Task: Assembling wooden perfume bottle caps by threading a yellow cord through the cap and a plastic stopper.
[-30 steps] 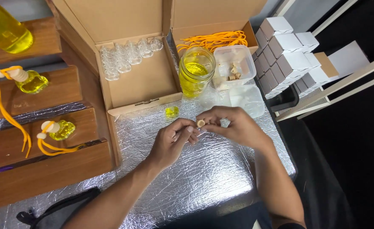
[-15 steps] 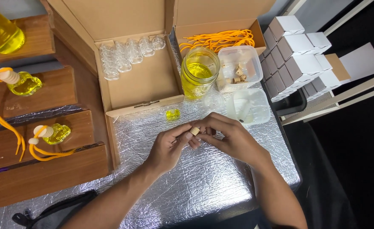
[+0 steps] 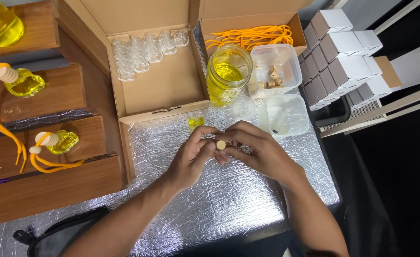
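**Small wooden cap held between both hands over the foil-covered table**

A round wooden cap (image 3: 221,144) is pinched between the fingertips of the left hand (image 3: 191,159) and the right hand (image 3: 257,150), its flat pale end turned upward. The fingers of both hands are curled closed around it, just above the crinkled silver foil (image 3: 229,200). A small yellow-filled bottle (image 3: 195,122) is seen on the foil just beyond the hands. Behind it, an open brown cardboard box (image 3: 162,85) is set with empty clear glass bottles (image 3: 143,50) along its far side. A glass jar of yellow liquid (image 3: 226,76) is placed to the right of the box, beside a clear plastic tub of caps (image 3: 275,71). White-topped square cartons (image 3: 341,52) are stacked at the right edge.
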